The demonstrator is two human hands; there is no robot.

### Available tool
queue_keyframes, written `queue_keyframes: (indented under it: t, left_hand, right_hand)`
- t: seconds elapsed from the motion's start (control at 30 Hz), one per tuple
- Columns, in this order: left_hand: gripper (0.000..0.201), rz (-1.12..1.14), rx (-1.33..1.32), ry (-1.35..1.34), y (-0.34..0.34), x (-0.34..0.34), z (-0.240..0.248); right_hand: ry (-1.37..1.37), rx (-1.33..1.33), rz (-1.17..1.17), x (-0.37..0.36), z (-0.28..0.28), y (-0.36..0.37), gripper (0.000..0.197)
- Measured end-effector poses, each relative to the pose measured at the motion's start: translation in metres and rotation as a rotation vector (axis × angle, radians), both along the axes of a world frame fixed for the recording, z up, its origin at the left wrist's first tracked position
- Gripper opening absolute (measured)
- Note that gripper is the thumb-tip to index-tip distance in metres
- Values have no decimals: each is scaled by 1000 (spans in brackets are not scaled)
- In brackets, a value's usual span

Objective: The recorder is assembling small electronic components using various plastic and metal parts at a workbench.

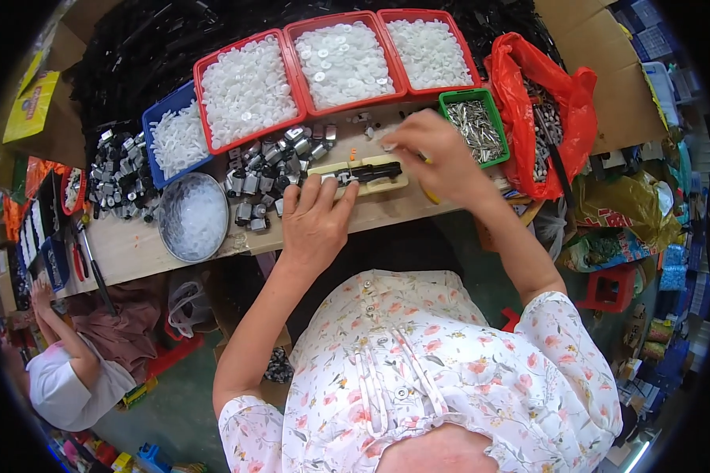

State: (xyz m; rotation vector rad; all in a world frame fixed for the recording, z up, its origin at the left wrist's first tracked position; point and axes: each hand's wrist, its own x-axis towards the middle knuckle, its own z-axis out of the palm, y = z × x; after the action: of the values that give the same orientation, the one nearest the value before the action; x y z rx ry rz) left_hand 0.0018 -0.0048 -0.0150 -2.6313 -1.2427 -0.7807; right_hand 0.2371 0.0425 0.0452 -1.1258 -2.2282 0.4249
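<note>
A long black part [375,170] lies in a cream block-shaped holder [391,185] near the table's front edge. My left hand [317,217] rests at the holder's left end, its fingertips pressed on the black part and on a small shiny piece there. Above the holder's right end is my right hand [436,154], thumb and fingers pinched together. What the pinch holds is too small to make out, though a whitish bit shows at the tips. Small orange pieces [353,154] and some white bits lie just behind the holder.
Red trays [301,93] of white plastic parts line the back. A green tray [503,150] holds metal pins, beside a red bag [580,118]. Left are a blue tray [155,158], a round metal dish [227,217], silver-black parts [118,177] and pliers [79,256]. Another person [79,378] sits at left.
</note>
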Motion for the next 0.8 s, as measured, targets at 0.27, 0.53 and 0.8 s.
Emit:
queue_keyframes:
  t: [0.27, 0.53, 0.8]
  left_hand:
    - [29, -123, -71, -163, 16, 16, 33]
    - [12, -250, -137, -279, 122, 100, 53]
    - [11, -168, -78, -103, 192, 181, 35]
  right_hand:
    - [-338, 38, -504, 116, -17, -2, 14]
    - [-273, 80, -475, 117, -26, 8, 7]
    - [-231, 53, -472, 116, -26, 11, 9]
